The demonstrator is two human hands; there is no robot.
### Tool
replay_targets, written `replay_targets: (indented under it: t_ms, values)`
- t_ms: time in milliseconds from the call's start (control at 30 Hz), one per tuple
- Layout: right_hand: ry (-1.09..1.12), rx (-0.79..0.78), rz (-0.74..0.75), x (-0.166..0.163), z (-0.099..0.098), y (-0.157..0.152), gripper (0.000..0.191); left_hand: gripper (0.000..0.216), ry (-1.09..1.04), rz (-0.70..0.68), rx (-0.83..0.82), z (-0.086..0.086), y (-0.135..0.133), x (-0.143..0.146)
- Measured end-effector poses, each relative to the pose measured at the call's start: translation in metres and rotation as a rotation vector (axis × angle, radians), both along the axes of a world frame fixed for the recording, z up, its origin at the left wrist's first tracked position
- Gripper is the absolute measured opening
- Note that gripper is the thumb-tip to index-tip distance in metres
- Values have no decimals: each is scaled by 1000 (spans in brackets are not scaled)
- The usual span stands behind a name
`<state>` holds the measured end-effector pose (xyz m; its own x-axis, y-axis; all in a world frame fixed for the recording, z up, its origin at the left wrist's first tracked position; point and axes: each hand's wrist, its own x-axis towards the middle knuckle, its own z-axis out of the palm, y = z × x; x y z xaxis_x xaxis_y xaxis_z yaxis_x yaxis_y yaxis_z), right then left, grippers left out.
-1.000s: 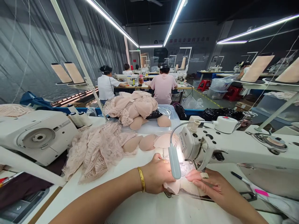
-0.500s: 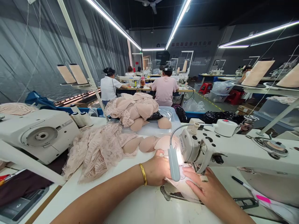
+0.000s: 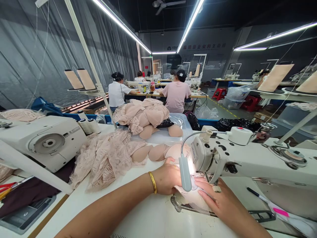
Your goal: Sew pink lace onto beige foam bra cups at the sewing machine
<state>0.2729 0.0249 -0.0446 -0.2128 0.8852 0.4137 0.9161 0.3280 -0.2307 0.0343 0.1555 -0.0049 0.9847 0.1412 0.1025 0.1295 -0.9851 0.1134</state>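
A pale beige bra cup piece (image 3: 192, 197) lies at the needle area of the white sewing machine (image 3: 237, 155), brightly lit. My left hand (image 3: 167, 178), with a gold bangle at the wrist, grips its left side; the grey lamp head (image 3: 184, 173) hides some of those fingers. My right hand (image 3: 218, 195) rests on the piece from the right, fingers stretched out flat, close below the machine head. The needle itself is hidden. Beyond my left hand lies a row of beige bra cups (image 3: 156, 153), with lace fabric (image 3: 109, 158) heaped to their left.
A plastic bin lid (image 3: 183, 124) carries a pile of beige cups and lace (image 3: 143, 114). Another sewing machine (image 3: 47, 142) stands left, beside thread cones (image 3: 90, 125). A black-and-white pen-like tool (image 3: 257, 195) lies right. Two people sit at machines ahead.
The view has shifted slightly, so the scene sits a little further right. Both hands keep nearly the same place on the bra cup piece. The person in pink has turned their head.
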Motion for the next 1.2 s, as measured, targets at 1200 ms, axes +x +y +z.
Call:
replay_targets:
  t_ms: [1200]
  values:
    - [293, -90, -91, 2, -2, -5, 24, 21, -42, 16, 0, -6, -1, -1]
